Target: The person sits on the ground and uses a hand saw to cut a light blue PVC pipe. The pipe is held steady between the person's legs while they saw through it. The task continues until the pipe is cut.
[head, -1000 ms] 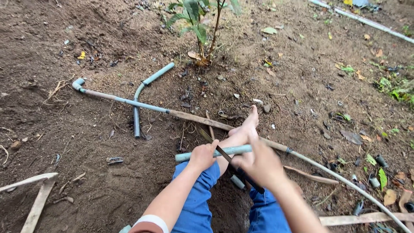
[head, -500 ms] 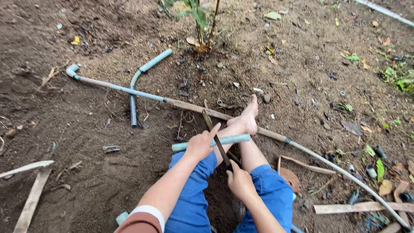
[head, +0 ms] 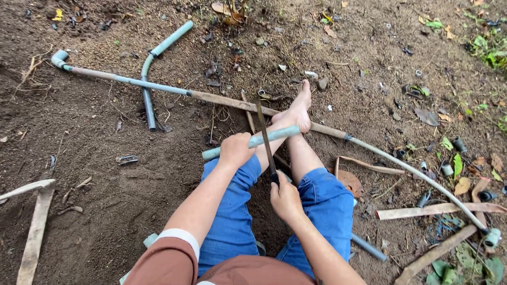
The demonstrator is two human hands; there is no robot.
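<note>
Two hands work mid-frame: left hand [head: 235, 149] grips the sideways pipe [head: 264, 140]; right hand [head: 285, 198] holds the saw [head: 265, 140] crossing it.

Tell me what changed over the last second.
The right hand drew back toward the body, pulling the thin dark saw blade across the short pale-green plastic pipe. The left hand kept gripping that pipe, still braced against the bare foot.

Bare dirt ground [head: 132, 211], long muddy pipe [head: 158, 88], curved pipe [head: 150, 68], wooden slats [head: 37, 227], dry leaves [head: 462, 186]
</note>
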